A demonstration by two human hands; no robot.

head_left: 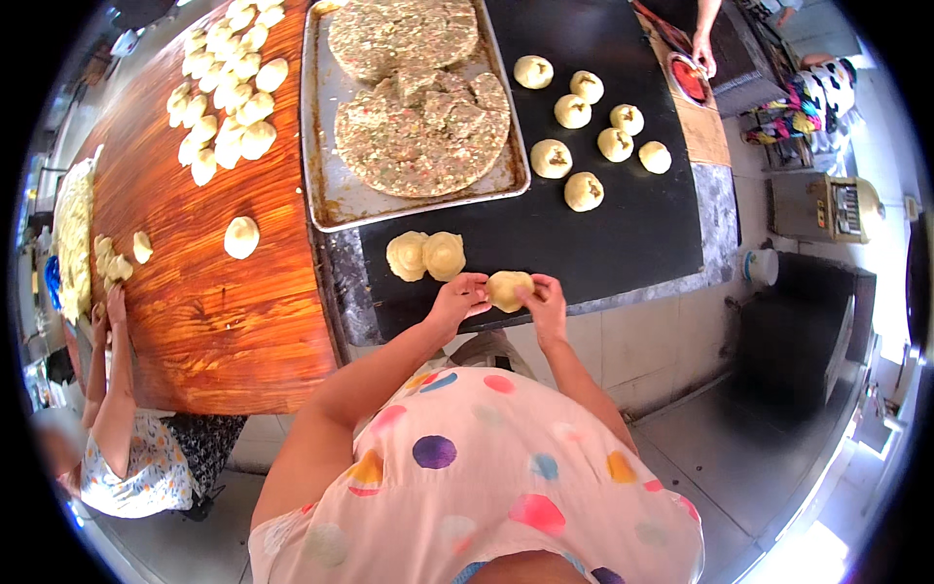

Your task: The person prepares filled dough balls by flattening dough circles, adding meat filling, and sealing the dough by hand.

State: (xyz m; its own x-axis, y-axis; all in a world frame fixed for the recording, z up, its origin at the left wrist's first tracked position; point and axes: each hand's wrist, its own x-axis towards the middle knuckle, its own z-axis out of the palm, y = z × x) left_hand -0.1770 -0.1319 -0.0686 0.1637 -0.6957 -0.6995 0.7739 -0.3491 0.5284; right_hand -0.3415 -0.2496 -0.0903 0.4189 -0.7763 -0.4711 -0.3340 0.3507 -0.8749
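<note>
Between my hands, at the near edge of the black work surface, is a flattened round of dough. My left hand pinches its left side with the fingertips. On the opposite edge, the thumb and fingers of my right hand close over the dough. Just left of it lie two overlapping dough rounds. Farther off, a metal tray bears two large mounds of chopped filling; the nearer one has a broken top. Several filled dough balls sit to the tray's right, some with filling showing.
A wooden table adjoins on the left, with many dough pieces and a single dough piece. A co-worker's hands are beside small dough lumps there. At far right, another person's hand touches a bowl of red contents.
</note>
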